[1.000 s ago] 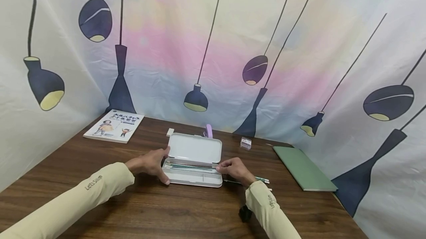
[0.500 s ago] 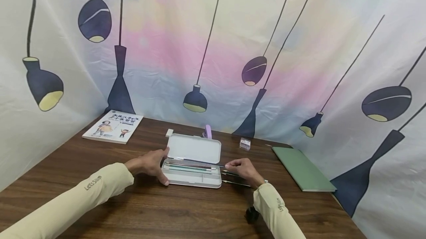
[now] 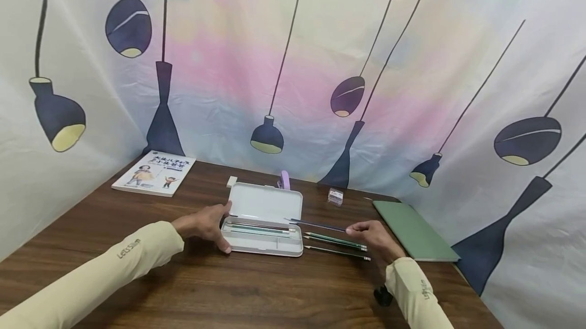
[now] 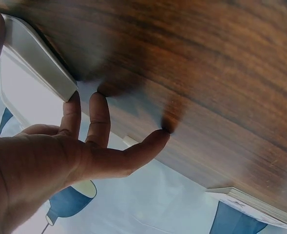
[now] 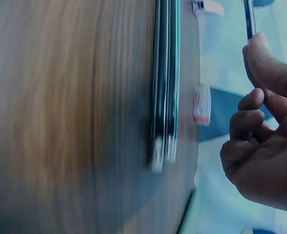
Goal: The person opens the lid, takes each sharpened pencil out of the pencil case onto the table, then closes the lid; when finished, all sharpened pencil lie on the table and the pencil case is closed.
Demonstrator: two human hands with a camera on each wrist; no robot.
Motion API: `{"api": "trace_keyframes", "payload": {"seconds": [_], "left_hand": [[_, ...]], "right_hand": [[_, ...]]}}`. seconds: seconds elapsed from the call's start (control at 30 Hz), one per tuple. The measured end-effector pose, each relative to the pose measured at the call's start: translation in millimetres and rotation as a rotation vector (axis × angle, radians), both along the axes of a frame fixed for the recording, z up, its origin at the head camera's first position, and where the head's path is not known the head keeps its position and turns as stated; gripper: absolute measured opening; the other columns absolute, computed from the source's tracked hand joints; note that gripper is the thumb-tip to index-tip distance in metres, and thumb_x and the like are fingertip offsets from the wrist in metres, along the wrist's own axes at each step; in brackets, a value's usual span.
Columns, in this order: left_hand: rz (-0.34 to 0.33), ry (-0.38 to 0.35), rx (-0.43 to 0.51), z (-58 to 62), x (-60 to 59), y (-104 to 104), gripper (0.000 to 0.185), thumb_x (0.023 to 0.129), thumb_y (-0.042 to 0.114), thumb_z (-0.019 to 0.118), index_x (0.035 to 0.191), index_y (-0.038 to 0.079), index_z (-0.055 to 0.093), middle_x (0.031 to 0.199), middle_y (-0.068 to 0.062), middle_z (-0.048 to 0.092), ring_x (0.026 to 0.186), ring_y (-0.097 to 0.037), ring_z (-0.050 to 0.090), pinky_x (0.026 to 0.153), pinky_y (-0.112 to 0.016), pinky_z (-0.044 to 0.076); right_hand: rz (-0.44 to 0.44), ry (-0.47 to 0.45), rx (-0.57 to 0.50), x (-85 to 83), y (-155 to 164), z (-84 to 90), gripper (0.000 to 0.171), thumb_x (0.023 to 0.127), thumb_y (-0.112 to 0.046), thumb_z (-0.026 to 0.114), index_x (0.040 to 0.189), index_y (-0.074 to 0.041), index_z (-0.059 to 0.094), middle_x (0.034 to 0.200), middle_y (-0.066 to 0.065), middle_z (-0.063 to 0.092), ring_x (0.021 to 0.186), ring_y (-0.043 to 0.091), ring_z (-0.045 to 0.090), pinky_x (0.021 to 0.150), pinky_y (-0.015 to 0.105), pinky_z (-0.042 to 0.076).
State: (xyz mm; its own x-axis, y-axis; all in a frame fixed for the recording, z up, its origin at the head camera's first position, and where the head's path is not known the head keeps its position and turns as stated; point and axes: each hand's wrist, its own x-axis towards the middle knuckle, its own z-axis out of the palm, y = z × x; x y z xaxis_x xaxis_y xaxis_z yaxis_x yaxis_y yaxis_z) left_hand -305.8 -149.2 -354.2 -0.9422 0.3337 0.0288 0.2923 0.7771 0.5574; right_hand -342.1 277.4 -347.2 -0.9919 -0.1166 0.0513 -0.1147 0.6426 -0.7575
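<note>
A white pencil case point(image 3: 266, 252) lies with its lid point(image 3: 265, 202) raised. Several pencils point(image 3: 261, 230) rest in its rear compartment. My left hand point(image 3: 206, 225) holds the case's left end, thumb at the front corner and index finger farther back; in the left wrist view, other fingers spread over the tabletop. Thumb and index finger of my right hand point(image 3: 376, 240) pinch the end of a slim dark blue pencil point(image 3: 320, 225), its far tip over the case's right side. Below it, several pencils, among them a green pencil point(image 3: 336, 240), lie on the table right of the case.
A white picture book point(image 3: 154, 174) lies at the back left. Behind the case are a white block point(image 3: 232, 181) and a purple object point(image 3: 284, 180), perhaps a stapler. A small clear box point(image 3: 335, 197) and a green folder point(image 3: 414, 230) lie to the right on the wooden table point(image 3: 256, 288).
My right hand has moved rightward from the case, drawing the dark blue pencil out of it. The pencils on the table are now more exposed. My left hand has stayed at the case.
</note>
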Motion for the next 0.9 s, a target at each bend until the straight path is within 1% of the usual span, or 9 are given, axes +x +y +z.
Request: {"api": "trace_keyframes", "payload": {"seconds": [0.1, 0.3, 0.43, 0.57, 0.67, 0.8, 0.9], "left_hand": [[-0.003, -0.003, 0.0, 0.5, -0.7, -0.6, 0.122, 0.047, 0.031, 0.09, 0.136, -0.015, 0.021, 0.122, -0.026, 0.048, 0.117, -0.039, 0.04, 0.098, -0.051, 0.03], [0.006, -0.007, -0.013, 1.3, -3.7, -0.3, 0.123, 0.048, 0.033, 0.09, 0.137, -0.014, 0.02, 0.124, -0.025, 0.047, 0.117, -0.037, 0.041, 0.098, -0.05, 0.03], [-0.005, 0.006, -0.015, 2.1, -4.6, -0.2, 0.123, 0.047, 0.033, 0.09, 0.137, -0.015, 0.02, 0.122, -0.026, 0.048, 0.116, -0.037, 0.042, 0.097, -0.049, 0.031], [-0.011, 0.015, -0.014, 2.0, -4.4, -0.5, 0.123, 0.047, 0.033, 0.09, 0.136, -0.016, 0.02, 0.121, -0.026, 0.049, 0.115, -0.037, 0.043, 0.097, -0.049, 0.032], [-0.009, 0.013, -0.009, 1.1, -4.0, -0.8, 0.124, 0.046, 0.033, 0.09, 0.136, -0.016, 0.02, 0.121, -0.025, 0.049, 0.114, -0.036, 0.043, 0.097, -0.049, 0.032], [-0.013, 0.012, -0.002, -0.6, -3.5, -1.4, 0.123, 0.047, 0.033, 0.09, 0.136, -0.016, 0.021, 0.12, -0.025, 0.049, 0.114, -0.037, 0.043, 0.097, -0.049, 0.032], [-0.013, 0.009, -0.004, -1.3, -2.7, -1.8, 0.123, 0.047, 0.033, 0.09, 0.136, -0.015, 0.02, 0.12, -0.025, 0.049, 0.114, -0.037, 0.043, 0.097, -0.049, 0.032]], "right_hand": [[0.007, 0.006, 0.057, 4.4, 15.6, -1.7, 0.02, 0.082, -0.026, 0.067, 0.091, -0.008, 0.07, 0.094, 0.005, 0.065, 0.088, 0.019, 0.058, 0.079, 0.044, 0.046], [0.009, -0.043, 0.07, 11.8, 42.1, -6.6, 0.024, 0.081, -0.028, 0.068, 0.093, -0.007, 0.07, 0.097, 0.005, 0.064, 0.094, 0.022, 0.056, 0.083, 0.045, 0.043], [-0.003, -0.081, 0.101, 16.1, 55.1, -12.2, 0.027, 0.079, -0.029, 0.069, 0.093, -0.006, 0.07, 0.095, 0.004, 0.064, 0.092, 0.022, 0.057, 0.083, 0.046, 0.043], [-0.006, -0.093, 0.127, 19.3, 61.7, -18.1, 0.028, 0.077, -0.029, 0.072, 0.091, -0.005, 0.07, 0.093, 0.005, 0.065, 0.09, 0.021, 0.058, 0.081, 0.045, 0.045], [0.011, -0.083, 0.159, 21.2, 63.0, -21.2, 0.026, 0.076, -0.028, 0.073, 0.087, -0.005, 0.071, 0.089, 0.004, 0.066, 0.084, 0.018, 0.057, 0.076, 0.039, 0.046], [0.079, -0.043, 0.221, 23.2, 62.5, -23.8, 0.021, 0.075, -0.022, 0.074, 0.082, -0.004, 0.07, 0.078, 0.003, 0.065, 0.071, 0.014, 0.052, 0.064, 0.03, 0.044], [0.113, -0.018, 0.251, 24.1, 61.4, -24.7, 0.019, 0.074, -0.02, 0.075, 0.081, -0.003, 0.069, 0.074, 0.002, 0.063, 0.066, 0.014, 0.05, 0.06, 0.029, 0.043]]}}
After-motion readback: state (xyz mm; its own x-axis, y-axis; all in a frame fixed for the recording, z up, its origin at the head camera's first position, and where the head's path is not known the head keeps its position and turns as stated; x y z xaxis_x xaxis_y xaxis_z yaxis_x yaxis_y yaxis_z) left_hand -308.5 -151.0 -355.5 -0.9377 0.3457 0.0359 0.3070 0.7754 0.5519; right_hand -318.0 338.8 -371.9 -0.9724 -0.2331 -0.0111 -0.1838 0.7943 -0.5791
